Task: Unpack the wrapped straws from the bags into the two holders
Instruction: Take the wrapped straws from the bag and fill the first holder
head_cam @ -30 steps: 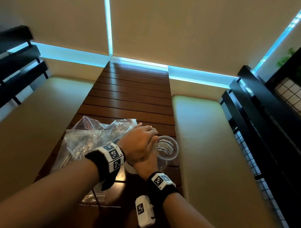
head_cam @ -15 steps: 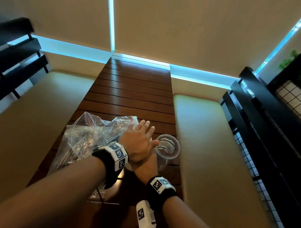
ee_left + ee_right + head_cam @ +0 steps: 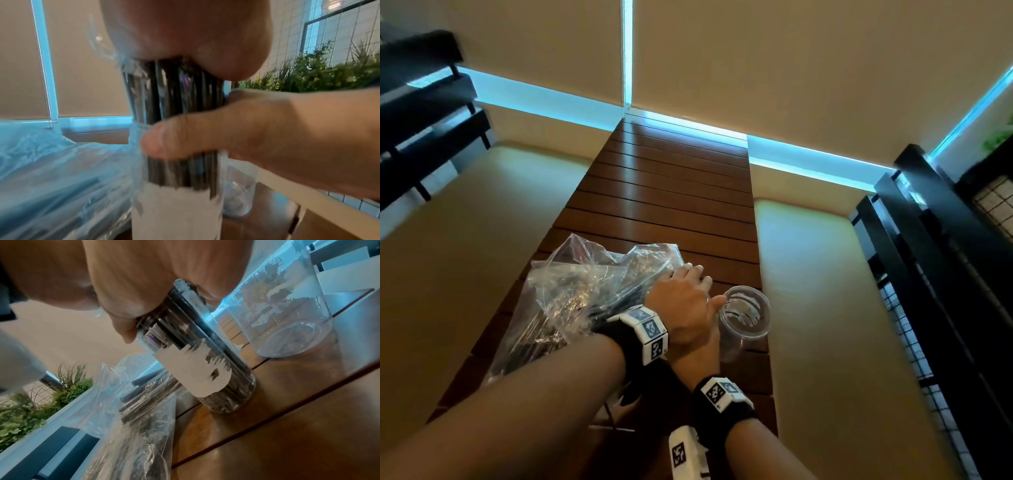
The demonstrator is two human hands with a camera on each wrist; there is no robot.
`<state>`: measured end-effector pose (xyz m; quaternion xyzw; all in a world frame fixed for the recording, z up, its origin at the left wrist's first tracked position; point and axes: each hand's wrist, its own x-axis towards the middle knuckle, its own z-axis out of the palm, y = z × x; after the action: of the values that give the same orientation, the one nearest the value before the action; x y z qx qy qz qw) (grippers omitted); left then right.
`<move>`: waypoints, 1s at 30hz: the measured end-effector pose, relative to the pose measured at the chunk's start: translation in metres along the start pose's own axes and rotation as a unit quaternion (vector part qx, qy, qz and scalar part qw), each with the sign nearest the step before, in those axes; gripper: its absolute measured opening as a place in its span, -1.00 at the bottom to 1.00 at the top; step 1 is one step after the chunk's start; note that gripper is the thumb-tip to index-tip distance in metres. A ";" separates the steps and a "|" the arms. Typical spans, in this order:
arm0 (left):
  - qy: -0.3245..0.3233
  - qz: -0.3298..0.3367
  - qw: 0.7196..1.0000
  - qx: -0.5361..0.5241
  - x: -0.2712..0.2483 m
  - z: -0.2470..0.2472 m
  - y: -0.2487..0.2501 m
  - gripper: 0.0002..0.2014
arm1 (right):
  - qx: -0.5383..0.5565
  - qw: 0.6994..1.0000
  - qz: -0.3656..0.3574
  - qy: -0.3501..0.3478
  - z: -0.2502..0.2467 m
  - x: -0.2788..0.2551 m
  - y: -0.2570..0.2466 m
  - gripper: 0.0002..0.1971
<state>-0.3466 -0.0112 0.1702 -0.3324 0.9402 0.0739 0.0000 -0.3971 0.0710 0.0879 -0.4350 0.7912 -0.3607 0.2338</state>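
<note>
A clear holder with a white label stands on the wooden table, packed with dark wrapped straws. My left hand lies flat on the straw tops, palm pressing down with fingers straight. Beneath it, my right hand curls round the bundle at the holder's rim, thumb in front. A second clear holder stands empty just to the right. More straws lie in a crumpled clear plastic bag to the left.
Cream bench cushions flank the narrow slatted table on both sides. A black railing with wire mesh runs along the right. Bare table stretches beyond the bag towards the window blinds.
Half a second ago my left hand's fingers were lifted and spread above the straws; now they lie lower over the tops. The right hand has kept its hold.
</note>
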 end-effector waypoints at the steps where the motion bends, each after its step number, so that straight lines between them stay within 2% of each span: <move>1: -0.021 0.009 1.000 -0.013 0.001 -0.004 -0.001 -0.21 | -0.005 1.000 -0.019 0.015 -0.004 0.002 -0.009 -0.51; 3: -0.045 0.038 0.997 -0.055 0.000 -0.021 -0.007 -0.10 | -0.018 0.994 -0.084 0.071 -0.011 0.004 -0.023 -0.55; 4: -0.022 0.049 0.995 -0.085 0.000 -0.032 -0.013 -0.08 | -0.003 0.992 -0.095 0.085 -0.016 0.003 -0.029 -0.41; 6: 0.075 0.047 0.985 -0.148 -0.002 -0.053 -0.032 -0.10 | 0.071 0.993 -0.062 0.071 -0.024 -0.001 -0.041 0.12; 7: 0.125 0.033 0.977 -0.171 -0.003 -0.062 -0.043 -0.15 | 0.086 0.992 -0.057 0.071 -0.026 -0.003 -0.047 0.25; 8: 0.165 0.009 0.968 -0.187 -0.002 -0.068 -0.057 -0.23 | 0.075 0.990 -0.076 0.091 -0.028 -0.004 -0.054 0.24; 10: 0.206 -0.069 0.957 -0.195 -0.003 -0.075 -0.091 -0.51 | 0.050 0.973 -0.153 0.166 -0.032 -0.001 -0.069 0.00; 11: 0.204 -0.127 0.951 -0.195 -0.005 -0.074 -0.110 -0.59 | 0.034 0.963 -0.180 0.197 -0.033 0.004 -0.078 -0.14; 12: 0.195 -0.190 0.942 -0.195 -0.007 -0.065 -0.134 -0.58 | 0.015 0.955 -0.205 0.216 -0.034 0.009 -0.088 -0.28; 13: 0.176 -0.264 0.927 -0.201 -0.011 -0.054 -0.156 -0.52 | -0.005 0.947 -0.232 0.223 -0.034 0.014 -0.099 -0.42; 15: 0.136 -0.396 0.877 -0.235 -0.023 -0.029 -0.195 -0.29 | -0.042 0.934 -0.297 0.194 -0.030 0.021 -0.120 -0.68; 17: 0.067 -0.448 0.843 -0.290 -0.037 -0.006 -0.215 -0.09 | -0.065 0.925 -0.358 0.112 -0.020 0.025 -0.141 -0.89; 18: 0.022 -0.439 0.842 -0.312 -0.044 0.004 -0.217 -0.13 | -0.080 0.922 -0.375 0.060 -0.013 0.026 -0.150 -0.92; 19: -0.009 -0.420 0.850 -0.317 -0.050 0.012 -0.216 -0.28 | -0.096 0.921 -0.377 0.004 -0.006 0.027 -0.158 -0.90; 21: 0.012 -0.381 0.869 -0.315 -0.057 0.021 -0.214 -0.72 | -0.142 0.915 -0.361 -0.109 0.013 0.034 -0.166 -0.81; 22: 0.039 -0.366 0.872 -0.323 -0.058 0.022 -0.215 -0.85 | -0.180 0.905 -0.355 -0.151 0.022 0.038 -0.169 -0.76; 26: 0.094 -0.267 0.868 -0.409 -0.055 -0.007 -0.211 -0.86 | -0.288 0.869 -0.315 -0.249 0.043 0.048 -0.173 -0.61; 28: 0.117 -0.206 0.871 -0.430 -0.055 -0.029 -0.203 -0.82 | -0.300 0.875 -0.295 -0.241 0.046 0.056 -0.171 -0.63; 30: 0.128 -0.152 0.883 -0.424 -0.056 -0.048 -0.199 -0.80 | -0.299 0.886 -0.282 -0.215 0.048 0.068 -0.167 -0.51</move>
<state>-0.1759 -0.1359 0.1923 -0.4462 0.7486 0.4217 -0.2503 -0.3126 -0.0650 0.1830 -0.7559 0.6358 -0.0557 0.1459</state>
